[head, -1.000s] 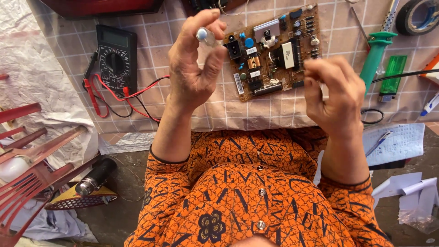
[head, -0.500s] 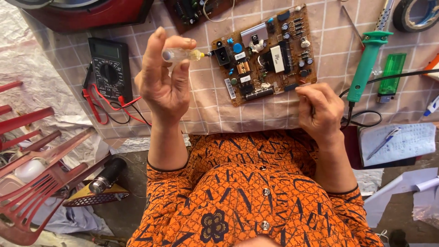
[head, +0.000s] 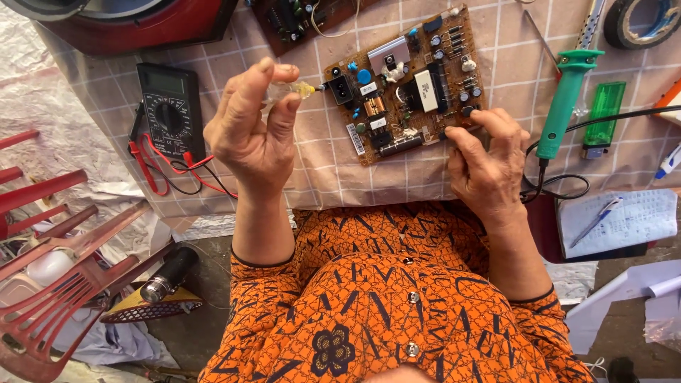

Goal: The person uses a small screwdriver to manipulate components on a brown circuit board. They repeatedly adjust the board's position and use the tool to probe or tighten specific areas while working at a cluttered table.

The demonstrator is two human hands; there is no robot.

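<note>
Left hand (head: 255, 135) is up in the air, and its thumb and fingers pinch a small see-through tool with a yellow tip (head: 299, 89). That tip points toward 3 o'clock, right at the black socket on the circuit board (head: 408, 85). At 9 o'clock from this hand lies a black multimeter (head: 170, 110) on the checked cloth (head: 312, 177). Its red and black wires (head: 181, 170) curl out below it, at about 6 o'clock. The brown circuit board lies flat on the cloth between the two hands, full of little parts. At its 5 o'clock corner is the right hand (head: 489, 159). Those fingers are bent and press down on the edge of the board, holding nothing else. At 3 o'clock from the board lies a green soldering iron (head: 564, 106), with its black cord (head: 560, 188) looping near the right hand. Just past it, still at 3 o'clock, sits a green lighter (head: 603, 117). At 5 o'clock from there, a pen (head: 598, 220) rests on a paper pad (head: 624, 220).
</note>
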